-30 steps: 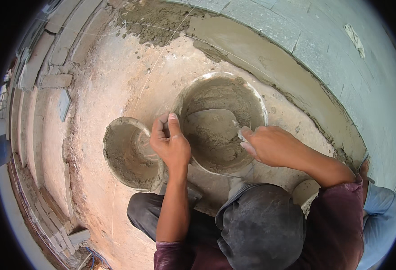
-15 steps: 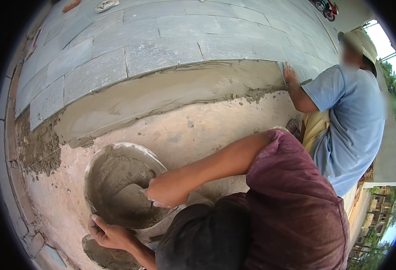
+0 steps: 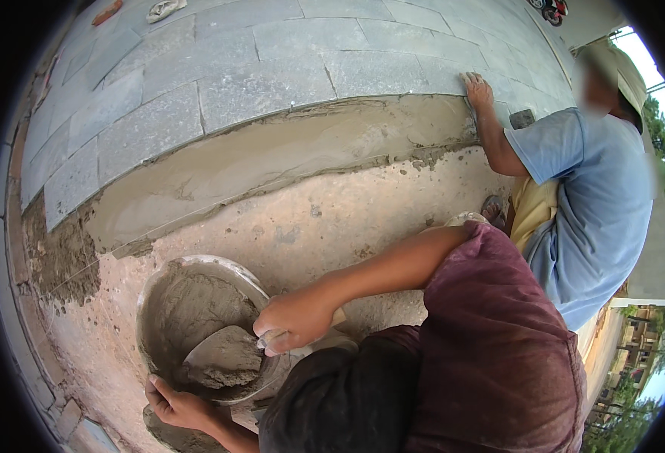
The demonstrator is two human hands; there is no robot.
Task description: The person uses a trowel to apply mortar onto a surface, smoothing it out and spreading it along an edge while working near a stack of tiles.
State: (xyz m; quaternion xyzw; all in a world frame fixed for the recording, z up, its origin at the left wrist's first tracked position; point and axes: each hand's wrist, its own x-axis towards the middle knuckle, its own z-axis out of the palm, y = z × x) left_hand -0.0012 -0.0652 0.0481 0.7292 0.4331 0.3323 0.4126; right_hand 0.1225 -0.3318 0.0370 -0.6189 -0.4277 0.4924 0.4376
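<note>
My right hand (image 3: 295, 323) is closed around the handle of a trowel (image 3: 215, 349), whose blade carries a heap of wet mortar. That blade is inside a round bucket (image 3: 145, 302) with a pale rim, and grey mortar (image 3: 197, 302) coats its inside. At the bucket's near left edge, my left hand (image 3: 178, 408) grips the rim with the thumb up and the fingers bent. Beyond the bucket a smooth strip of wet mortar (image 3: 272, 155) runs along the edge of the laid grey stone slabs (image 3: 264, 83).
A co-worker in a light blue shirt (image 3: 581, 204) crouches at the right, one hand (image 3: 480, 92) on the slabs. A dark block (image 3: 522, 118) lies beside that arm. A thin string crosses the mortar strip. A second mortar container (image 3: 185, 438) stands below the bucket. Kerb stones (image 3: 19, 302) line the left.
The trowel blade has turned and now shows a load of mortar. My right hand has shifted slightly right. The co-worker's hand has moved farther up onto the slabs.
</note>
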